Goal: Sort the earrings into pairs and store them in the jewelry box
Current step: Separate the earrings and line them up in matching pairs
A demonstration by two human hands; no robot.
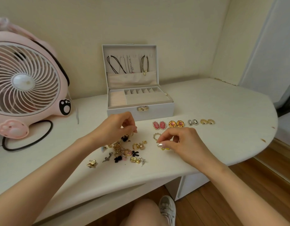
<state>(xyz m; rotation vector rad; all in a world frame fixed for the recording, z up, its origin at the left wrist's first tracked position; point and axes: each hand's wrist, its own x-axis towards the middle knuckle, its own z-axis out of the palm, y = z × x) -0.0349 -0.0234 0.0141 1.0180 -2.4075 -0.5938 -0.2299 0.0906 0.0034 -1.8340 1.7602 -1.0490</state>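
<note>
**Knee below, hands at the earring heap**

Bare knee [144, 212] and white shoe [168, 207] sit lowest, under the pale, round-ended counter [222, 98]. A pink plastic fan [25, 82] stands left. The grey jewelry box [155, 111] lies broadside, lid upright, its velvety slots facing the person. Over the tangled earring heap [124, 152] the left hand [115, 126] curls its fingers. Just right of it the right hand [181, 142] bunches its fingers. Whether either grips a piece, I cannot tell. Four pairs line up sideways near the box: pink ovals [159, 125] lengthwise away from the person, gold rounds [176, 123], silver-rimmed black ovals [193, 122], gold hoops [207, 121].
</note>
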